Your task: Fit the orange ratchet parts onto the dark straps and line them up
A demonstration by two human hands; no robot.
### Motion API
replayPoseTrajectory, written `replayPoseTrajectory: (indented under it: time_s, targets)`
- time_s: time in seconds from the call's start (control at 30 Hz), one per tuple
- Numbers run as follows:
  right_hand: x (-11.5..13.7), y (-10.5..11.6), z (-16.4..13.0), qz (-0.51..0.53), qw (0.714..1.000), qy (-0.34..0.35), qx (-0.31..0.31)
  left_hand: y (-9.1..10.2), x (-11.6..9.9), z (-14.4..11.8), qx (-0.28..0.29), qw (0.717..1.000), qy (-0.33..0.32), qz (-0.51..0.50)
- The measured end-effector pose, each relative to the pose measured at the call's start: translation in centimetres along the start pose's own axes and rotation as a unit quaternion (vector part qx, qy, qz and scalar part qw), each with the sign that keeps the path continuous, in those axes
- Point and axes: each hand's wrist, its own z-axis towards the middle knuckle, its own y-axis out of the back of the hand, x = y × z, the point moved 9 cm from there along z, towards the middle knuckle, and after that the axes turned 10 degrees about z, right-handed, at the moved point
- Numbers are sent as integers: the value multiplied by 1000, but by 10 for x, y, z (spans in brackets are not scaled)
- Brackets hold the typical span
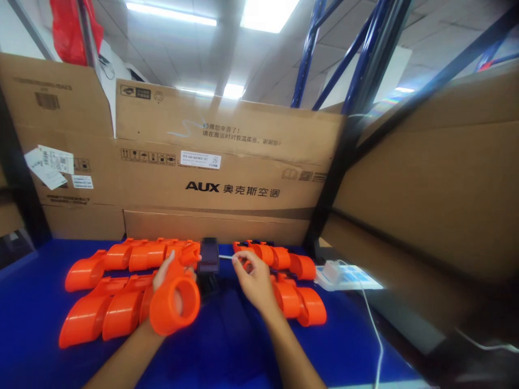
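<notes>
So the left hand [161, 274] has its grip wrapped around an orange plastic piece [174, 278], held up over the counter [227, 351] with its round open end tipped toward the camera, and you can see a bit of skin through the hole. The right hand [253, 278] has thumb and fingertips pinched on the end of a thin white strip [225, 257], can't tell if it's a cord or a stick. That strip reaches over to the side of a dark phone-like gadget [209, 256], which is propped upright between the two hands. More orange pieces [83, 321] lie in two rows on the left, and another bunch [311, 307] sits in two rows on the right, some partly behind the right hand. Just past those is a white power strip [357, 277] with a pale plug block [332, 272] on it and a white cable [375, 335] trailing down. Behind everything there's a big AUX cardboard panel [162, 189] standing up like a wall.
</notes>
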Motion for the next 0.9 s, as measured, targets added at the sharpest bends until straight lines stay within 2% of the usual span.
replayPoseTrajectory:
  time_s: [0.13, 0.23, 0.3, 0.43, 0.57, 0.67, 0.77, 0.83, 0.9]
  targets:
    - [20, -31, -10, -100, 985, 63, 124, -2, 1, -5, 2, 999, 15, -43]
    - [26, -55, -18, -133, 963, 85, 220, -5, 0, -6, 4, 999, 6, -42]
    - [26, -65, -21, -151, 949, 93, 260, -7, 0, -7, 4, 999, -2, -35]
    - [25, -74, -25, -170, 936, 96, 292, -8, 2, -8, -17, 999, -6, -33]
    - [25, -71, -24, -162, 938, 88, 293, -9, 4, -10, -19, 1000, -11, 11]
    - [30, -61, -20, -119, 955, 64, 265, -10, 8, -10, -8, 998, -9, 63]
    - [35, -51, -16, -14, 971, 21, 239, -7, 2, -8, -35, 990, -56, 125]
    - [40, -52, -20, 78, 961, -7, 267, -4, -6, -7, -66, 979, -104, 165]
    - [48, -58, -28, 156, 934, -16, 320, -1, -12, -8, -104, 967, -138, 187]
